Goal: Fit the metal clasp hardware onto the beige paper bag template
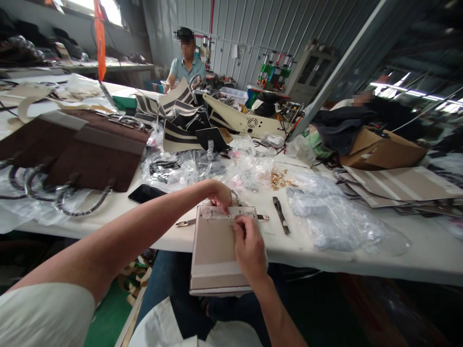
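Beige, a rectangular panel (215,243) underlies the right hand (251,245).

A long white surface (427,246) carries a flat black rectangular phone (143,193); crumpled clear plastic (198,168) lies just beyond the phone, and well right of it a narrow brown strap (281,215) and a bulky transparent plastic bag (333,217).

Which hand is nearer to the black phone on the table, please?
Left. The left hand is at the far edge of the beige panel, right of the black phone; the right hand is farther right, over the panel.
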The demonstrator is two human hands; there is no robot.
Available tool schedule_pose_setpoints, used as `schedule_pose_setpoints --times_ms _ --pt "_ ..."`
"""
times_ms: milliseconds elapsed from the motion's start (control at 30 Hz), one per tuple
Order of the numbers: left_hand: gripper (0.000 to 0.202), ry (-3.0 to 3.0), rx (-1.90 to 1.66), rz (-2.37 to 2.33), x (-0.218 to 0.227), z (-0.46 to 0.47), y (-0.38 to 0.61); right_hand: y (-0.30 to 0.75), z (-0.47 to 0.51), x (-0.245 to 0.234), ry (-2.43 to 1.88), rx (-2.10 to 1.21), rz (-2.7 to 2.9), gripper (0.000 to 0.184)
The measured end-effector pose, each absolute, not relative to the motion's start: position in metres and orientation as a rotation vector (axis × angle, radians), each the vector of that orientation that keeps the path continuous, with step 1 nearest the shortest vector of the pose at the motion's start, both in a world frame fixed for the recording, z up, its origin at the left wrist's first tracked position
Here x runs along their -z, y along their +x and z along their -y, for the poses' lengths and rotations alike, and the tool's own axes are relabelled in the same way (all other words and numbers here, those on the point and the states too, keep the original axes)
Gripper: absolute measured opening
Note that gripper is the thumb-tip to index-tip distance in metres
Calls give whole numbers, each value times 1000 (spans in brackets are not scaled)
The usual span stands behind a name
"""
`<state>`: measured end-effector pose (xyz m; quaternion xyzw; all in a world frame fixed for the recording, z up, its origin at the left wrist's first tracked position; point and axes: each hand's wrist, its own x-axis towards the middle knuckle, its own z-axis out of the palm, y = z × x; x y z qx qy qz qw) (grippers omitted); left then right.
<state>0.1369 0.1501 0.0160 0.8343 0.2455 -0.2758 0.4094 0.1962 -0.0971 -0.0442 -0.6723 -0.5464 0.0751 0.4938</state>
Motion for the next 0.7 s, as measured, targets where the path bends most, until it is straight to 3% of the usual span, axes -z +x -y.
schedule_pose_setpoints --times_ms 333,700 --pt "39 2080 699 -688 -20 -143 132 247 65 10 -1615 -910 1115 36" --pt "36 1966 681 -651 -19 -143 128 253 39 1 -1761 -894 1490 23"
